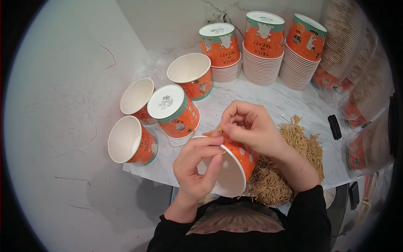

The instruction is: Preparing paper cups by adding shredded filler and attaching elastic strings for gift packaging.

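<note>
A white marble desk [294, 101] stands against a pale wall [63, 105]. Stacked cups [263, 46] line its far edge and four loose cups [174, 110] crowd its left edge. At the near edge, beside tan paper shreds [294, 155], the left hand [197, 166] grips an orange cup [235, 166] by the rim while the right hand [252, 126] pinches its side.

Your left hand [196, 166] grips the orange paper cup [235, 166]; your right hand [252, 126] pinches its rim above the shredded straw [289, 164].

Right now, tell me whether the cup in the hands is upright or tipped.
Tipped: the orange paper cup lies on its side, its white open mouth facing the camera, with the left hand on its rim and the right hand above.
</note>
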`<action>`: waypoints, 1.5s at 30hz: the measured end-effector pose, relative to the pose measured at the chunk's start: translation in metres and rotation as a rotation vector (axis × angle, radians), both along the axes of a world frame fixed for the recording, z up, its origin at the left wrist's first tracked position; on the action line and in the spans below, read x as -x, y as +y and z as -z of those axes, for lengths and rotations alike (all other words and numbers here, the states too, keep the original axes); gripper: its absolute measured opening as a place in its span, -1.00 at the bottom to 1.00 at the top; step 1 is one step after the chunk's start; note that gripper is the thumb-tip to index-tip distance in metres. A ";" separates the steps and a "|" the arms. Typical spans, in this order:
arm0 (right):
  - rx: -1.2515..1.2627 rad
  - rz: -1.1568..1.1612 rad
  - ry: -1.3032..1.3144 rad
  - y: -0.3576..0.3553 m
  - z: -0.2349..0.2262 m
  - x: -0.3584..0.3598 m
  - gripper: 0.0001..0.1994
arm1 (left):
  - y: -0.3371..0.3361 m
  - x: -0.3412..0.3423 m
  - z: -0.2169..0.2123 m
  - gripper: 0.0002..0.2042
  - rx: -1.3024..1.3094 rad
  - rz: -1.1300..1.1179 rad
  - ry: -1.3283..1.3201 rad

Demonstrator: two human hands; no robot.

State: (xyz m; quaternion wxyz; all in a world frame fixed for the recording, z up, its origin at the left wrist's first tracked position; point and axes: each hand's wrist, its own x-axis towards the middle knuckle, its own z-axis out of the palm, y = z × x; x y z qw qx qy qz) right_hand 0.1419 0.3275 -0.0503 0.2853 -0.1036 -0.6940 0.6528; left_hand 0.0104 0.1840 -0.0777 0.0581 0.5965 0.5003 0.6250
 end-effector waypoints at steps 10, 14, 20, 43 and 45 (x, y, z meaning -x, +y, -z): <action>-0.010 -0.136 -0.028 0.004 -0.012 -0.012 -0.83 | 0.006 0.000 0.003 -0.92 0.132 0.117 -0.373; -0.134 -0.031 -0.065 0.000 -0.012 -0.014 -0.88 | 0.013 0.001 0.005 -0.92 0.166 0.203 -0.448; -0.491 0.152 -0.107 0.004 -0.019 -0.018 -0.90 | 0.018 0.003 -0.008 -0.86 0.208 0.199 -0.501; -0.531 0.237 -0.031 0.029 -0.010 -0.017 -0.89 | 0.017 0.035 -0.054 -0.94 0.370 0.780 -0.766; -0.461 0.179 -0.032 0.030 -0.011 -0.016 -0.90 | 0.022 0.034 -0.058 -0.94 0.353 0.791 -0.789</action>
